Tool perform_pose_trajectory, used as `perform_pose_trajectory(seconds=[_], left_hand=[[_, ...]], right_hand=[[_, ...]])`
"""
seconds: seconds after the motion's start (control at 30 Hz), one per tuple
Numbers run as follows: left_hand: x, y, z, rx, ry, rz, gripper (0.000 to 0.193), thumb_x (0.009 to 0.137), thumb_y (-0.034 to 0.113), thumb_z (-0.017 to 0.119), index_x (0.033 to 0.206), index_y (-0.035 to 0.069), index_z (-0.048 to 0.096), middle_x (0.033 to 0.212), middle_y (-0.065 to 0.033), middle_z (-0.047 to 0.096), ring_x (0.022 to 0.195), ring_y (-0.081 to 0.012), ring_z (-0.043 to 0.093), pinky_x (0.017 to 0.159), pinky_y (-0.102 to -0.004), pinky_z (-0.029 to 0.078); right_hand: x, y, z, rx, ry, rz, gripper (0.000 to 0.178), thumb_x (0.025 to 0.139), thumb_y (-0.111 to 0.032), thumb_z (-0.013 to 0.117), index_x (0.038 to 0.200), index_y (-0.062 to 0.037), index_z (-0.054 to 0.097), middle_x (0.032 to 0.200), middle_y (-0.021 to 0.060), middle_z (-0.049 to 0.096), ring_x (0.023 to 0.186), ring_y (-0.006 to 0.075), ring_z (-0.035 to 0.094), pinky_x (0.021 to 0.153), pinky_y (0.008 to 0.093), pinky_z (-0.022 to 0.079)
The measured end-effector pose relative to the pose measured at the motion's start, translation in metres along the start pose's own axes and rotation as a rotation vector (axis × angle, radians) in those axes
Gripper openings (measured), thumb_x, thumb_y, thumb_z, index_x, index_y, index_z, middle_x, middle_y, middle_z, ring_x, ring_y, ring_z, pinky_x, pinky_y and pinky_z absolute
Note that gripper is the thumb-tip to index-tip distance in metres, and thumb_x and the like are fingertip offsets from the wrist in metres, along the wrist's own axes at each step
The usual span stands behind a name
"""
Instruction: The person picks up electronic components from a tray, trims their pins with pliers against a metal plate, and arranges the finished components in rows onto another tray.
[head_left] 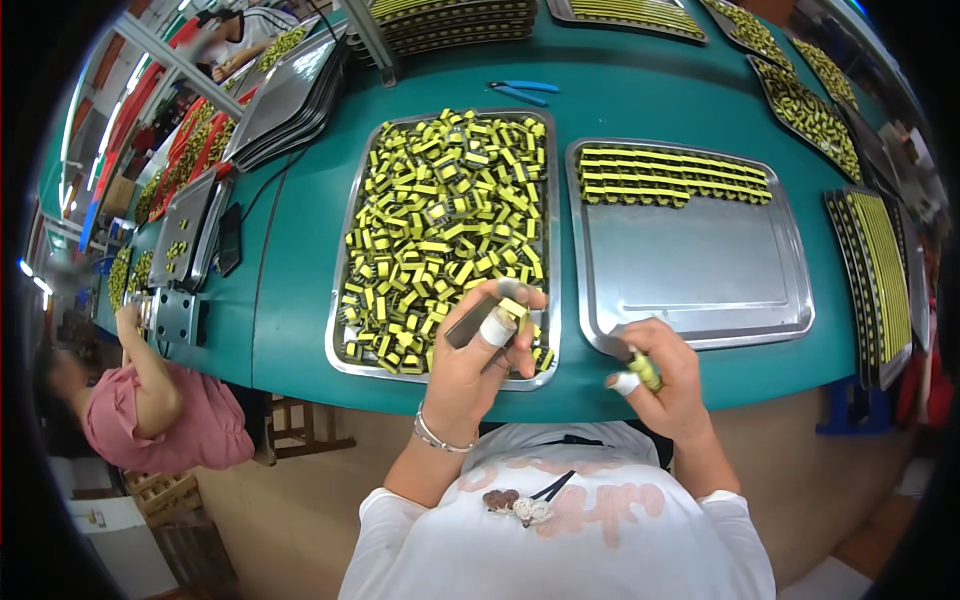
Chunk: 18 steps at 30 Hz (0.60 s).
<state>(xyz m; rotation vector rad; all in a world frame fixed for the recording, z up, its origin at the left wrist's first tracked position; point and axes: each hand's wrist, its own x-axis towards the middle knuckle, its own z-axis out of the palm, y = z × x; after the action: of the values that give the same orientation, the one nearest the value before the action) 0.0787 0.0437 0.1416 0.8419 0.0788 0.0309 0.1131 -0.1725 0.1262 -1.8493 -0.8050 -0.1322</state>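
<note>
My left hand (462, 375), with white tape on the thumb and a bracelet at the wrist, is closed over the right lower part of a heaped metal tray (345, 225). Its fingers grip a small yellow-taped transformer (513, 308); a flat dark grey piece (470, 324) lies against the palm, its kind unclear. My right hand (675, 378), also taped at a fingertip, closes round another yellow-taped transformer (645, 373), partly hidden by the fingers. It is by the near left corner of a second metal tray (700, 290), where rows of transformers (675, 177) line the far side.
Blue-handled pliers (522, 91) lie beyond the trays on the green table (620, 100). Stacked empty trays (290, 95) stand at the left, filled trays (868, 285) at the right. A person in pink (165, 415) works at far left; another person (245, 40) is farther back.
</note>
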Motion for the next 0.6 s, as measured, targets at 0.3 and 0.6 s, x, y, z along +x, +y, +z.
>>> perform_pose_trajectory(seconds=[0.3, 0.6], left_hand=[[0.0, -0.021, 0.008, -0.073, -0.064, -0.167, 0.044, 0.095, 0.015, 0.052, 0.134, -0.004, 0.042, 0.123, -0.0266, 0.055, 0.088, -0.0152, 0.058, 0.076, -0.0296, 0.051], [-0.003, -0.026, 0.012, 0.089, 0.054, -0.117, 0.057, 0.08, 0.037, 0.074, 0.114, -0.003, 0.053, 0.089, -0.0073, 0.06, 0.074, -0.0101, 0.056, 0.061, -0.0248, 0.05]], right_hand=[[0.005, -0.005, 0.0, -0.118, -0.025, 0.029, 0.026, 0.071, -0.012, 0.071, 0.092, -0.0011, 0.059, 0.083, 0.0126, 0.061, 0.074, 0.0302, 0.058, 0.067, 0.0362, 0.046], [0.002, -0.002, 0.0, -0.058, -0.037, 0.063, 0.024, 0.074, -0.011, 0.071, 0.092, -0.0005, 0.059, 0.084, 0.0122, 0.061, 0.074, 0.0284, 0.058, 0.067, 0.0349, 0.046]])
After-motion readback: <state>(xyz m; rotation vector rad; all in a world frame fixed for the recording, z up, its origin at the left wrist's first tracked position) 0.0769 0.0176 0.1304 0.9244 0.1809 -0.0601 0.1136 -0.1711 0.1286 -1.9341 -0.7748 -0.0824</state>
